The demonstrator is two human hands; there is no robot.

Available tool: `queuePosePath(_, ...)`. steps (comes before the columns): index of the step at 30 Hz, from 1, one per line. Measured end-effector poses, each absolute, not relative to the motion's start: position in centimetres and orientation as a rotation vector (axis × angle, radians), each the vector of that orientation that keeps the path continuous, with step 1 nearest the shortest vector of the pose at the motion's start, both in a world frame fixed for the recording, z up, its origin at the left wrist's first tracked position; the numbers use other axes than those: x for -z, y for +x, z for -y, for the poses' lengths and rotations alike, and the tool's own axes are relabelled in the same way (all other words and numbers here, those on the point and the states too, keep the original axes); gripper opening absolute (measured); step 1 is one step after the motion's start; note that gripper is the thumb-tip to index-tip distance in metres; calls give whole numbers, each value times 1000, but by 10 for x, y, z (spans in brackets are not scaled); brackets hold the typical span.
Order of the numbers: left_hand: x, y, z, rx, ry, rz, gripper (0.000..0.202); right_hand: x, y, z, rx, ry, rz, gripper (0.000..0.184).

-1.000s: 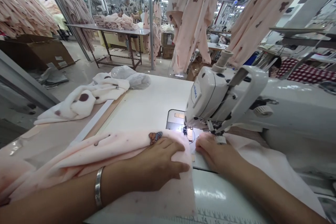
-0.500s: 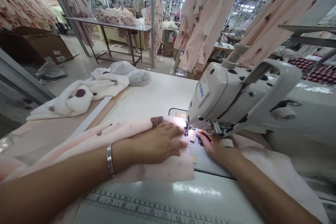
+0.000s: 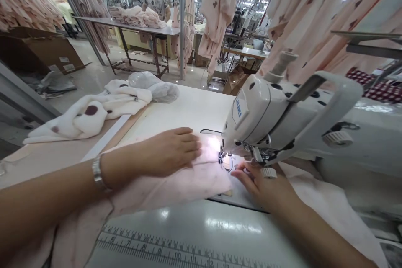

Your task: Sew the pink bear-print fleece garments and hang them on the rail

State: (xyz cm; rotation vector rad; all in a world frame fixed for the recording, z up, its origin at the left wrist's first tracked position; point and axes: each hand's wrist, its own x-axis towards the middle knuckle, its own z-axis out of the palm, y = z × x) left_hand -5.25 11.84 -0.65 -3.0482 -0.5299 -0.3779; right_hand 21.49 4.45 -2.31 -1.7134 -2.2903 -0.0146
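Observation:
Pale pink fleece fabric (image 3: pixel 188 186) lies across the table, its edge under the presser foot (image 3: pixel 220 158) of a white sewing machine (image 3: pixel 251 104). My left hand (image 3: pixel 171 150) rests flat on the fabric, left of the lit needle area, fingers stretched out and slightly blurred. A silver bracelet (image 3: pixel 98 171) is on that wrist. Just right of the presser foot, my right hand (image 3: pixel 266 186) is beside the needle plate, below the machine head. Its thumb and forefinger are bent and slightly apart, with nothing visible between them.
A white spotted fleece piece (image 3: pixel 84 113) and a clear plastic bag (image 3: pixel 163 91) lie at the table's left. A ruler scale (image 3: pixel 160 251) runs along the front. Pink garments (image 3: pixel 218 12) hang behind the machine. Cardboard boxes (image 3: pixel 47 52) stand left; a person (image 3: pixel 153 4) is behind a far table.
My left hand has moved left and slightly up, away from the presser foot. The fabric has shifted and its printed figure is no longer visible. My right hand's fingertips have moved slightly left and down.

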Motion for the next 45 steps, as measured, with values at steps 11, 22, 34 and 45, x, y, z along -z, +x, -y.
queuePosePath(11,11,-16,-4,752,-3172,1027,26,16,202,-30,-263,-1561,2342,12)
queuePosePath(22,25,-19,-73,417,-3221,760,21,17,213,-21,260,-1440,2207,20)
queuePosePath(34,27,-13,-69,515,-3137,808,28,40,209,-3,306,-1494,2694,59)
queuePosePath(45,28,-3,-98,481,-3159,1045,37,28,215,-32,-147,-1831,2632,63)
